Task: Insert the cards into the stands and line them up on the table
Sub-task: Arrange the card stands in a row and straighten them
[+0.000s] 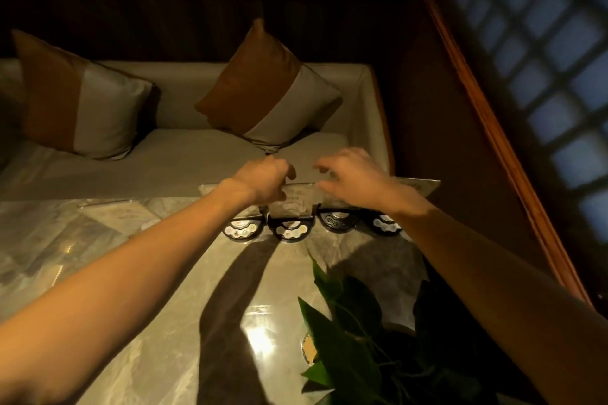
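Note:
Several black half-round stands sit in a row near the far edge of the marble table [148, 306]; the second stand [289, 231] holds a clear upright card [297, 199]. My left hand [263, 179] pinches that card's top left edge. My right hand [352, 174] hovers over its right side with fingers spread and curled, touching or just above the top edge; I cannot tell which. Another card [421, 187] stands at the far right behind my right wrist. Loose cards [128, 212] lie flat on the table to the left.
A green leafy plant [348, 332] rises at the near right of the table. Beyond the table stands a pale sofa [184, 161] with two brown-and-grey cushions [269, 89]. A wooden-framed lattice window [543, 76] runs along the right.

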A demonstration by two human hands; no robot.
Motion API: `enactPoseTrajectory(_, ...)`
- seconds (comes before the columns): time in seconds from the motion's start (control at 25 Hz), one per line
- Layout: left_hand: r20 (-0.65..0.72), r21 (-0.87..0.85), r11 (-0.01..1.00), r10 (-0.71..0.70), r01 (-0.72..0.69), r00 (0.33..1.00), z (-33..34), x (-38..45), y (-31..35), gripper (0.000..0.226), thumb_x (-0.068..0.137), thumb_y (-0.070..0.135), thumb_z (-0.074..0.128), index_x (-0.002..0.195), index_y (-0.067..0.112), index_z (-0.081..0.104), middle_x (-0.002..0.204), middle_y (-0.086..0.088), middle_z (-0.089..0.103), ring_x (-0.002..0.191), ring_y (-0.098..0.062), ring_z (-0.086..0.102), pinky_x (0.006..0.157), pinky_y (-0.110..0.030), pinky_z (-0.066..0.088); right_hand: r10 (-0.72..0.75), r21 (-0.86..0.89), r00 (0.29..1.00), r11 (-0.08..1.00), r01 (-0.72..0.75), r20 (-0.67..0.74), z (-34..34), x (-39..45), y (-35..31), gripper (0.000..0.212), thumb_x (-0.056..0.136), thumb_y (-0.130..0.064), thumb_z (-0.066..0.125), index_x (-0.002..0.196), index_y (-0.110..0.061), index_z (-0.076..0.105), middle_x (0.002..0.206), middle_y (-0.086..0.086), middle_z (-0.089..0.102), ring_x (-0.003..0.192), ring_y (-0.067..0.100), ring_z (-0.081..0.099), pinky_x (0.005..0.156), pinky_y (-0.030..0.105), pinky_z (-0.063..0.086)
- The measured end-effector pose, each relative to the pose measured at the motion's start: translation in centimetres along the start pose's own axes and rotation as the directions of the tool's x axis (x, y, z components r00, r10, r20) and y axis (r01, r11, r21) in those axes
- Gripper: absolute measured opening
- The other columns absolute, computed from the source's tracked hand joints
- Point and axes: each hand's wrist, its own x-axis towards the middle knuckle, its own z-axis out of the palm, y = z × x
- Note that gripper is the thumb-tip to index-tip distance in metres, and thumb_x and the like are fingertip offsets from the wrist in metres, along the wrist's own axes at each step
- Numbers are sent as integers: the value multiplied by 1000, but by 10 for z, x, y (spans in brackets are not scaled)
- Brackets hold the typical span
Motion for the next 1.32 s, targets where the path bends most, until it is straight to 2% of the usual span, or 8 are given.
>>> enactPoseTrajectory(0.08,-74,20,1000,13,-11,997,5,-4,-5,28,88,20,68,116,23,69,113,-5,71,106,-26,66,85,-39,53,-4,-15,996,1000,5,88,16,16,-15,33,97,-35,57,130,-32,63,118,-1,70,118,24,57,112,50,35)
enactPoseTrajectory(0.2,-124,3,1000,29,-29,992,9,-8,-9,21,91,17,63,108,21,72,104,-7,72,99,-28,66,76,-36,48,0,-35,996,999,4,94,27,26,-25,22,97,-20,55,108,-27,72,92,-3,70,90,20,59,102,47,41)
enactPoseTrajectory(0.36,-173,-79,995,51,-66,983,12,-7,-13,20,89,15,64,106,20,74,100,-8,74,94,-29,68,79,-39,54,13,23,999,1000,-14,41,22,27,-20,21,96,-19,58,107,-25,76,96,1,75,93,24,68,86,42,53)
enactPoseTrajectory(0.8,-209,-141,986,55,-86,976,16,5,-17,21,92,13,61,108,18,74,103,-8,75,98,-29,67,77,-36,48,59,35,997,998,-61,45,26,30,-12,25,97,-17,56,111,-25,74,100,2,75,94,24,69,86,46,57)
enactPoseTrajectory(0.96,-224,-196,975,55,-100,973,20,5,-24,22,93,13,61,111,19,72,108,-7,75,101,-27,67,78,-33,49,53,59,998,997,-55,27,29,29,-14,25,98,-15,54,112,-23,74,98,4,75,92,23,69,83,42,58)
enactPoseTrajectory(1.12,-225,-226,969,53,-105,973,23,6,-27,25,93,14,62,116,20,71,111,-7,75,102,-27,68,83,-36,53,65,109,998,992,-67,25,30,30,-14,26,99,-15,55,118,-23,72,101,4,74,89,19,67,71,32,54)
enactPoseTrajectory(1.2,-204,-242,967,34,-84,978,22,6,-27,30,93,16,65,122,20,67,116,-7,73,108,-27,67,87,-36,53,81,118,996,989,-85,39,30,30,-13,26,100,-16,55,118,-22,72,101,3,74,87,19,67,73,35,58)
enactPoseTrajectory(1.32,-139,-257,966,0,-36,990,16,-3,-34,53,87,22,74,136,19,56,128,-7,67,117,-24,63,96,-37,52,124,101,989,986,-132,77,31,31,-14,29,100,-22,57,128,-20,65,110,5,74,93,19,68,82,35,59)
